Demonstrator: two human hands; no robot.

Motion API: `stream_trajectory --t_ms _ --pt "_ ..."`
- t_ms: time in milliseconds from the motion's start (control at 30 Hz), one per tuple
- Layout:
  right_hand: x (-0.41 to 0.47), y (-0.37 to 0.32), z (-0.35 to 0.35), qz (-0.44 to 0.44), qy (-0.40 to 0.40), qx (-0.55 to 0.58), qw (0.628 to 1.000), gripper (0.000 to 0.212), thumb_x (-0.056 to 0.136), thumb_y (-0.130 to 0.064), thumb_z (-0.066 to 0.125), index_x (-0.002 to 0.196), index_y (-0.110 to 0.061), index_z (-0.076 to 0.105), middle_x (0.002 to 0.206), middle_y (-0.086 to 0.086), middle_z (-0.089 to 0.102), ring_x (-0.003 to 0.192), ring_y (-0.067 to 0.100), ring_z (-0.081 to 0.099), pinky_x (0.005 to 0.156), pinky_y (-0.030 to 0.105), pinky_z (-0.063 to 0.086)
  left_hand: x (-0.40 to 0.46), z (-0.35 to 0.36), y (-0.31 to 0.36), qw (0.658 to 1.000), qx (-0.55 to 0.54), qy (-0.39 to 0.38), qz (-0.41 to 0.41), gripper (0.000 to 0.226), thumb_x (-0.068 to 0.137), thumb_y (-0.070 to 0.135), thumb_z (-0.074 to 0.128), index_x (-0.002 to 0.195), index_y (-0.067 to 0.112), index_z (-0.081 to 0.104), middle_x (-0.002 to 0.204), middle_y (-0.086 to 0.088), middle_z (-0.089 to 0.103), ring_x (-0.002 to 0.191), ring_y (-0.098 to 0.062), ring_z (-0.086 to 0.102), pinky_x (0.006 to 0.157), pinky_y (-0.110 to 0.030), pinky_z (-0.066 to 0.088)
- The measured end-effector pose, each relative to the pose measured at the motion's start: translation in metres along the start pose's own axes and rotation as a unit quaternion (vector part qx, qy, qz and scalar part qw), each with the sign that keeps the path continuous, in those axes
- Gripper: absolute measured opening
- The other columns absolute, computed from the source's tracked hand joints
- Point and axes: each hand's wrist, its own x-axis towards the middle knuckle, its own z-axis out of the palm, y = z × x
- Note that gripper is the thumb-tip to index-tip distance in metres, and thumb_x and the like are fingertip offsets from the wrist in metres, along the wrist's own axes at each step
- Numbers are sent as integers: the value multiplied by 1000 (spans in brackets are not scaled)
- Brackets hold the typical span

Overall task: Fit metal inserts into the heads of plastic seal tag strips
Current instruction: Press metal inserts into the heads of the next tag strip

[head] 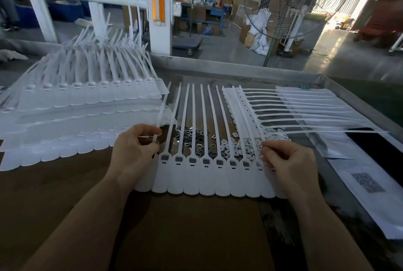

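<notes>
A joined row of white plastic seal tag strips lies flat in front of me, tails pointing away. Several of its heads show a dark metal insert seated in the square socket. My left hand pinches the tail of the leftmost strip and lifts it off the table. My right hand has curled fingers at the row's right end, over the last heads; what it pinches is hidden. Loose metal inserts lie in a heap under the tails, with small white plastic caps beside them.
A tall stack of strip sheets fills the left of the table. Another sheet lies turned sideways at the right, over white papers. A raised metal rim borders the table's far side. A standing fan is beyond.
</notes>
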Motion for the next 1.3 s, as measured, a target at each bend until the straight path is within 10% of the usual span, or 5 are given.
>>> stream_trajectory --t_ms 300,1300 --pt "-1 -4 -3 -24 -21 -70 997 10 79 -6 69 76 -16 69 76 -7 67 74 4 61 63 7 45 -1 -1 1 1000 1 -1 -2 26 84 5 63 101 24 64 97 11 59 91 -5 54 76 -21 41" --pt "3 -1 -5 23 -82 -121 989 16 74 -6 74 66 -17 68 92 -4 58 89 10 55 82 26 41 -2 -1 3 1000 -5 5 -6 29 83 3 63 91 30 61 90 10 60 86 -6 56 68 -18 42"
